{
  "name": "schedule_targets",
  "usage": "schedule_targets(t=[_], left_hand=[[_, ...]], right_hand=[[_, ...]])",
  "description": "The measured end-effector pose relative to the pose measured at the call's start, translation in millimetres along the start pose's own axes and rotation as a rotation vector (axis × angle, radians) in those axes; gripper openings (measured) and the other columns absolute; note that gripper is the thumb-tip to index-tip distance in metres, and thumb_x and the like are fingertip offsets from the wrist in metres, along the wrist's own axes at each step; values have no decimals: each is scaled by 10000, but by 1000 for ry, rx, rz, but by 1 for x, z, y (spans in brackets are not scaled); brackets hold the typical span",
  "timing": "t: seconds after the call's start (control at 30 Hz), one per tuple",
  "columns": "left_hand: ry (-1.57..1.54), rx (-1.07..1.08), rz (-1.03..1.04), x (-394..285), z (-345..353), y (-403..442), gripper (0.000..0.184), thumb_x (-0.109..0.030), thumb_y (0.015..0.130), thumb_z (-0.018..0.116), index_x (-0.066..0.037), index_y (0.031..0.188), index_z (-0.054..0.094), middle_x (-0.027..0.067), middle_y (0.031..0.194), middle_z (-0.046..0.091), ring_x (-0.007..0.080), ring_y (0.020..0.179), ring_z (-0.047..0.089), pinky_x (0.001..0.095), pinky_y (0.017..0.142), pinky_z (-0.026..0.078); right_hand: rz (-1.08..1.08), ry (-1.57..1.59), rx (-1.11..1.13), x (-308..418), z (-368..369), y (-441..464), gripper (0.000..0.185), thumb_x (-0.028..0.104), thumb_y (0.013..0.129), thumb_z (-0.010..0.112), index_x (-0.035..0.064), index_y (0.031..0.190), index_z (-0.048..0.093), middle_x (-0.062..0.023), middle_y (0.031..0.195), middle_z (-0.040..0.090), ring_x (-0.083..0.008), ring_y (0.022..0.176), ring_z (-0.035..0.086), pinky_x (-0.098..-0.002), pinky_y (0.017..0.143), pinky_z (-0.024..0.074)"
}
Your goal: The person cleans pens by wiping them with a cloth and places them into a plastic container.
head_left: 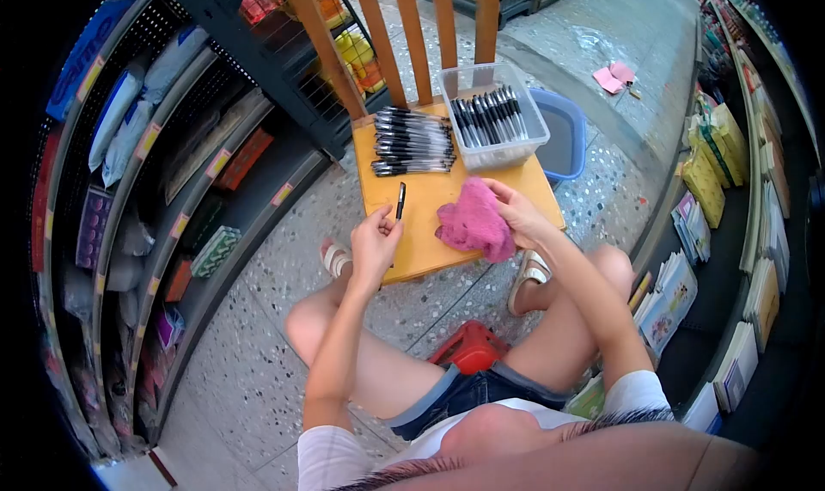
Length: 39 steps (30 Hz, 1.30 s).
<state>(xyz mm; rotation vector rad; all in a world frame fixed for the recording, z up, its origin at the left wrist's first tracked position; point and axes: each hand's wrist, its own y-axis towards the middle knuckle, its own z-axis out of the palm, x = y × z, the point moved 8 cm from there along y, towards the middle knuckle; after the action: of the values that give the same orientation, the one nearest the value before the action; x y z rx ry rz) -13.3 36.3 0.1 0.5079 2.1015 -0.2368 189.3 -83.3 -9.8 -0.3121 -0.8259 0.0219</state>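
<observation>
My left hand (pixel 376 240) is closed around the lower end of a black-capped pen (pixel 400 200), which points up over the front of a yellow wooden chair seat (pixel 421 257). In my right hand (pixel 513 213) is a crumpled pink cloth (pixel 478 221), gripped at its upper right side above the seat. Farther back on the seat lies a stack of clear pens with black caps (pixel 413 141). Beside it, a clear plastic box (pixel 501 154) holds several more black pens (pixel 490 118), leaning side by side.
A blue-grey basin (pixel 567 134) stands on the floor behind the chair's right side. Stocked shelves curve along the left (pixel 206 160) and right (pixel 726 259). Pink paper (pixel 614 77) lies on the speckled floor. A red stool (pixel 471 346) is between my legs.
</observation>
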Motion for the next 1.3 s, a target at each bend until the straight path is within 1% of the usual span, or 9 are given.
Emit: schedule_targets(t=[0.23, 0.33, 0.5, 0.6, 0.8, 0.9, 1.0, 1.1, 1.3], left_hand=[[-12, -60, 394, -90, 0, -15, 224, -23, 728, 663, 16, 948, 643, 87, 712, 594, 156, 599, 579, 266, 571, 483], [-66, -30, 437, -98, 14, -16, 200, -27, 719, 688, 15, 910, 645, 70, 696, 591, 109, 601, 559, 230, 565, 462], [-66, -42, 427, -103, 15, -18, 191, -13, 717, 683, 17, 899, 634, 70, 694, 591, 111, 598, 562, 235, 555, 466], [-66, -59, 422, -99, 15, -15, 175, -17, 720, 693, 19, 880, 631, 69, 697, 596, 105, 591, 564, 231, 546, 468], [-135, 31, 302, -94, 26, -14, 158, -54, 740, 717, 35, 828, 619, 65, 699, 631, 81, 575, 573, 221, 534, 474], [-168, 10, 282, -89, 27, -13, 144, -51, 747, 714, 39, 798, 613, 65, 697, 642, 71, 574, 576, 217, 529, 473], [-190, -16, 273, -84, 24, -11, 131, -41, 749, 709, 37, 779, 608, 65, 691, 641, 64, 579, 575, 215, 524, 469], [-155, -34, 287, -85, 21, -12, 132, -36, 748, 707, 35, 780, 601, 73, 681, 635, 78, 579, 582, 224, 527, 471], [-3, -49, 397, -93, 19, -14, 144, -44, 744, 704, 31, 775, 584, 110, 693, 614, 152, 582, 598, 263, 542, 478]], right_hand=[[-147, 31, -17, 7, 28, 27, 333, 195, 906, 556, 18, 1181, 496, -61, 1003, 609, -137, 846, 613, -286, 742, 529], [-272, -101, 20, 16, 43, 32, 276, 130, 895, 560, 5, 1139, 528, -56, 999, 615, -114, 847, 599, -264, 747, 510], [-363, -266, 55, 19, 52, 33, 210, 36, 873, 519, -24, 1071, 556, -69, 982, 627, -108, 851, 591, -266, 772, 497], [-483, -356, 10, 31, 55, 30, 164, 46, 888, 494, -38, 999, 581, -49, 896, 636, -88, 812, 580, -251, 734, 491], [-469, -596, -138, 39, 38, 29, 198, 79, 914, 449, -48, 869, 594, -11, 767, 613, -48, 697, 522, -215, 641, 452], [-448, -494, -67, 32, 34, 37, 164, 62, 914, 455, -22, 975, 582, 27, 862, 584, -25, 764, 493, -195, 680, 434], [-572, -493, -68, 42, 51, 29, 164, 67, 885, 470, -36, 924, 591, -13, 849, 619, -53, 709, 533, -212, 660, 455], [-453, -320, -42, 35, 60, 27, 179, 48, 858, 485, -36, 980, 587, -30, 911, 627, -65, 765, 569, -221, 685, 475], [-510, -646, -87, 42, 47, 28, 168, 51, 855, 497, -30, 920, 629, -48, 814, 664, -81, 745, 612, -254, 655, 509]])
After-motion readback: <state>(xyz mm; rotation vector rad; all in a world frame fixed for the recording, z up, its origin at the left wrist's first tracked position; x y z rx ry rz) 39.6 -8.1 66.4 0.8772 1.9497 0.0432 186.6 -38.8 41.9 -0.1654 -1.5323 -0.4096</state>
